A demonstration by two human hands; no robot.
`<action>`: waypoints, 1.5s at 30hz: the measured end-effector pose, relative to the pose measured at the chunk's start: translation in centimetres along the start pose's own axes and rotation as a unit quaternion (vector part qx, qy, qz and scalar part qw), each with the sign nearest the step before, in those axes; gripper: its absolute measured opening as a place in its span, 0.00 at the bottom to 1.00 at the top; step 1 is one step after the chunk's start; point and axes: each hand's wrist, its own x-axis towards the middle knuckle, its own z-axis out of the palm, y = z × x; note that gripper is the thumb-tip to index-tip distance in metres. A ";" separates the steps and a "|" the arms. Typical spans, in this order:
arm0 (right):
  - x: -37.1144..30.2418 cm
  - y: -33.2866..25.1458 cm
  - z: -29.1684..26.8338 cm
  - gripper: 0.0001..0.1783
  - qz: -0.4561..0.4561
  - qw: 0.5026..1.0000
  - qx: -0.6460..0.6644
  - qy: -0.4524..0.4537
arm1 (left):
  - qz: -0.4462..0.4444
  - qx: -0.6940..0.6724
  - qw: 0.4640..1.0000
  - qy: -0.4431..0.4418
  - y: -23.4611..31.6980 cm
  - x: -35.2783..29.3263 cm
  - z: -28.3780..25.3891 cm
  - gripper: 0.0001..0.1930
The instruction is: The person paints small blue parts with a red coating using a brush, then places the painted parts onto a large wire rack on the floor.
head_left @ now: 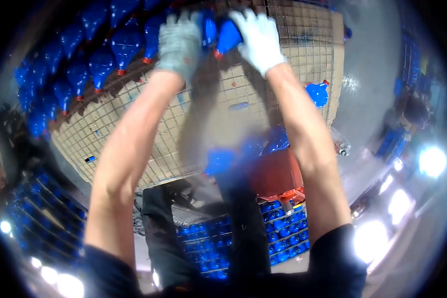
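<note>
At the far edge of a wire-mesh panel over cardboard (303,54), both my hands wear pale work gloves. My right hand (260,42) curls its fingers around the far right side of a blue bottle (229,37), whose red cap points toward me. My left hand (179,44), smeared by motion, is beside another blue bottle (210,33); its grip cannot be made out. Left of it, several blue bottles (125,43) with red caps lie in rows, caps toward me. A single blue bottle (317,94) rests on the mesh beyond my right forearm.
Below the mesh stands a red bin (277,174), with blurred blue pieces (221,160) near it. Racks of blue items (288,231) lie around my legs. A small blue piece (90,159) sits on the mesh at left. Grey floor (370,94) runs along the right.
</note>
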 end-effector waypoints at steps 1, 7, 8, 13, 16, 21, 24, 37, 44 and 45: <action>2.3 0.6 0.2 0.30 -0.043 0.995 0.062 0.073 | -0.006 0.004 1.000 0.028 -0.9 1.7 1.9 0.43; 0.5 0.3 0.8 0.30 0.084 0.996 0.039 0.016 | 0.060 -0.025 0.995 0.069 -1.6 0.0 2.0 0.42; -3.1 0.3 0.5 0.31 0.034 0.971 0.118 0.203 | 0.147 -0.040 0.962 0.225 -2.4 -2.6 3.5 0.31; -24.5 -3.0 -0.8 0.22 0.078 0.976 0.205 -0.004 | 0.041 -0.291 0.954 -0.055 5.0 -26.3 2.8 0.36; -30.0 -6.4 -3.1 0.22 0.038 0.953 0.202 -0.225 | 0.060 -0.351 0.912 -0.205 9.4 -28.9 1.6 0.33; -32.6 -8.7 2.0 0.26 0.010 0.978 0.085 -0.190 | 0.131 -0.244 0.953 -0.122 8.7 -33.4 9.1 0.32; -32.8 -7.4 3.0 0.24 0.023 0.962 0.168 -0.214 | 0.061 -0.295 0.944 -0.133 8.9 -29.0 5.5 0.35; -0.3 15.8 -1.1 0.26 -0.011 0.999 0.014 0.027 | 0.039 -0.033 0.996 0.067 12.8 8.8 2.3 0.48; -4.1 14.9 0.8 0.25 0.041 0.968 0.063 0.239 | 0.179 -0.120 0.957 0.195 11.5 9.5 6.6 0.38; -6.6 13.0 0.3 0.29 0.080 0.965 0.110 0.225 | 0.167 -0.127 0.955 0.210 12.3 6.4 5.3 0.35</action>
